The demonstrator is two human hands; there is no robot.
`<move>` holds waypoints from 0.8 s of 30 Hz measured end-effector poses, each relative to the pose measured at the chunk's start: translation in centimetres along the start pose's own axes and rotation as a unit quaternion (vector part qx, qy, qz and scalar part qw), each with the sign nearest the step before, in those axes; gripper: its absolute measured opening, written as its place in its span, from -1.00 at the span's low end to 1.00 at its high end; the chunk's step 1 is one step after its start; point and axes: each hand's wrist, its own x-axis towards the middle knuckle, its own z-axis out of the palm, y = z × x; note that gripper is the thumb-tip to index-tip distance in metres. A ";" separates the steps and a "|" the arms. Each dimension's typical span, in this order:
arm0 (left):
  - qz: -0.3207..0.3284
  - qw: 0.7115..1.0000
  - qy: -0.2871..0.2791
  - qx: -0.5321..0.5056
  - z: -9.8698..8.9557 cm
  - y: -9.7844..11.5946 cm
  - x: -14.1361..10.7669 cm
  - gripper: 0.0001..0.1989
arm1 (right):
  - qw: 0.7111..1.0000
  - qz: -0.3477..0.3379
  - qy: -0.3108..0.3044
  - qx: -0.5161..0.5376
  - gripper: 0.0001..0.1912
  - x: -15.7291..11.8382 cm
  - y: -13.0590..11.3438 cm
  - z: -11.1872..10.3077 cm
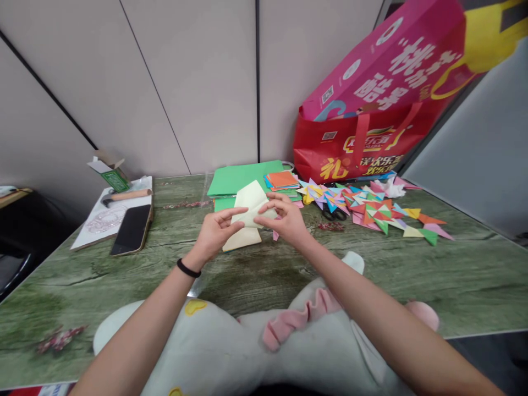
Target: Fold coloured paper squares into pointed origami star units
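Observation:
Above the table, a pale yellow sheet of origami paper with creases is held between both hands. My left hand pinches its left edge between thumb and fingers. On the other side, my right hand grips the right part, thumb in front and fingers behind. Below the sheet lies another cream-coloured paper, partly hidden by the hands. Just behind are a green stack of paper and a small pile of coloured squares topped with orange.
Folded paper pieces spread over the right side, with black scissors among them. A red bag holding a pink box leans behind. On the left are a phone, a hammer and a small box. A plush cushion lies in front.

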 end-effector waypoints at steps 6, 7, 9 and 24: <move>-0.006 0.999 -0.028 0.020 0.1 -0.1 -0.2 -0.66 | 0.999 0.015 -0.049 0.005 -0.81 -0.3 -0.6 0.0; -0.008 0.999 -0.029 0.021 0.1 -0.2 -0.2 -0.66 | 0.998 0.022 -0.055 0.007 -0.81 -0.3 -0.7 0.0; -0.012 0.999 -0.032 0.024 0.1 -0.2 -0.2 -0.66 | 0.998 0.031 -0.060 0.008 -0.82 -0.4 -0.8 0.1; -0.057 0.997 -0.045 -0.038 0.3 0.2 -0.3 -0.67 | 0.996 0.055 -0.068 0.031 -0.78 -0.5 -1.1 -0.1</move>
